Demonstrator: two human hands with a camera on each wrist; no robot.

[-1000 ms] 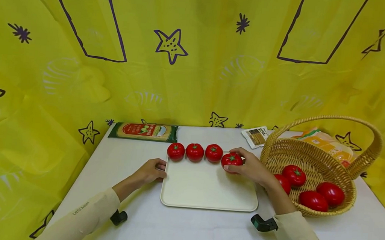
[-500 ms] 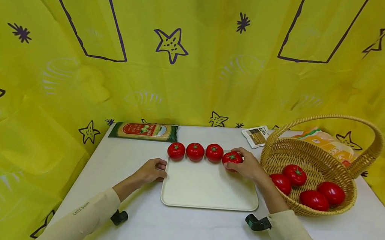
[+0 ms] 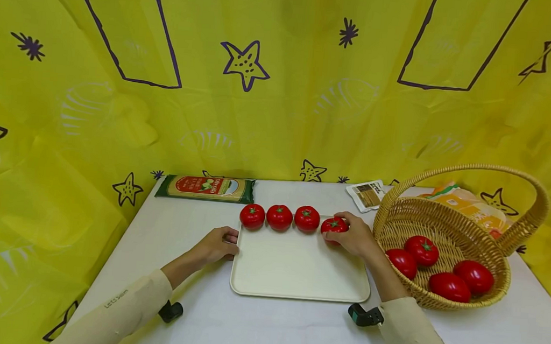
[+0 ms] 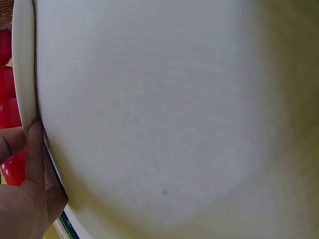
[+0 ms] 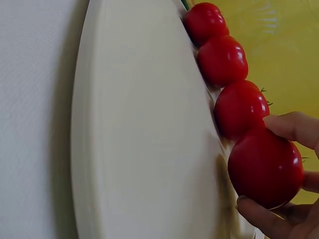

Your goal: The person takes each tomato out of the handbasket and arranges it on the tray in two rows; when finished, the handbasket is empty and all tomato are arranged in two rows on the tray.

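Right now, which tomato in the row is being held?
The rightmost tomato, nearest the basket: the right hand grips it, while the other three are not held.

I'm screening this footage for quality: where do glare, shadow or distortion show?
Right wrist view: glints on the tomatoes, a soft shadow on the tray, whose edge looks bowed; left wrist view: dim yellowish shading on the white tabletop; head view: glints on the tomatoes in the basket.

A green packet (image 3: 208, 189), a white pouch (image 3: 367, 195) and an orange bag (image 3: 471, 205) lie near the far edge of the white tabletop (image 3: 267, 333), before a yellow, star-patterned curtain (image 3: 279, 123).
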